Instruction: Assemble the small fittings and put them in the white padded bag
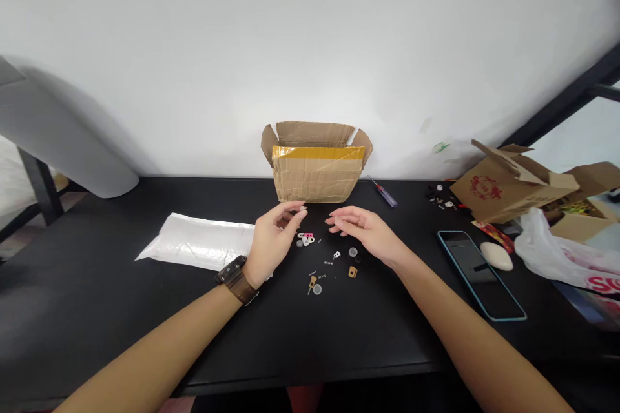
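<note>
The left forearm [188, 329] slants in from the lower left, and the left hand [272, 235] has its thumb [294, 222] and forefinger [289, 205] tips drawn close together in a pinch. The right forearm [455, 310] reaches in from the lower right; the right hand [367, 230] faces the other, apart from it, its fingers [347, 211] loosely bent towards the left.
</note>
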`<act>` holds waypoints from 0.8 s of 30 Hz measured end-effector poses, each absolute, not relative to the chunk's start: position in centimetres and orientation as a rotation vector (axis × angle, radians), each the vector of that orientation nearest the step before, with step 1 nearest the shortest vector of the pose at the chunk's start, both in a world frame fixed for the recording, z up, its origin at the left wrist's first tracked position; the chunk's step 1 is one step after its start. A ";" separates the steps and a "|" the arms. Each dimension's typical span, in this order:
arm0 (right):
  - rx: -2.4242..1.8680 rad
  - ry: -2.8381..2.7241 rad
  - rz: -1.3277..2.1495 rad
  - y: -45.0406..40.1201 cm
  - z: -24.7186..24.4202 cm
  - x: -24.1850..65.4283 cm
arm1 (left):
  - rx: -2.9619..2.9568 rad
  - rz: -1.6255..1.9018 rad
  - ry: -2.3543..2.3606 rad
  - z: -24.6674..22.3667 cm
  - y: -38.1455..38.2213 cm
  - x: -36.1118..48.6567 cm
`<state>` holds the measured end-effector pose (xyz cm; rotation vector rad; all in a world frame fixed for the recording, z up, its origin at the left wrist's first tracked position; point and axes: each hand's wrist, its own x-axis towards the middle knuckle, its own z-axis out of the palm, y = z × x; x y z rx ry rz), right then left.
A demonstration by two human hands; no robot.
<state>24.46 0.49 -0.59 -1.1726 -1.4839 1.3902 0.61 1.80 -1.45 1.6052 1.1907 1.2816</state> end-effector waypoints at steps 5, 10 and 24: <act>-1.110 -1.436 1.459 0.2 -0.5 24.3 | 1.622 1.275 1.185 -1.3 1.7 0.7; -1.044 -1.413 1.533 -0.4 0.1 23.8 | 1.719 1.237 1.194 -1.0 1.2 0.8; -1.075 -1.448 1.491 -0.4 0.0 23.3 | 2.058 1.216 0.992 -0.5 0.4 1.0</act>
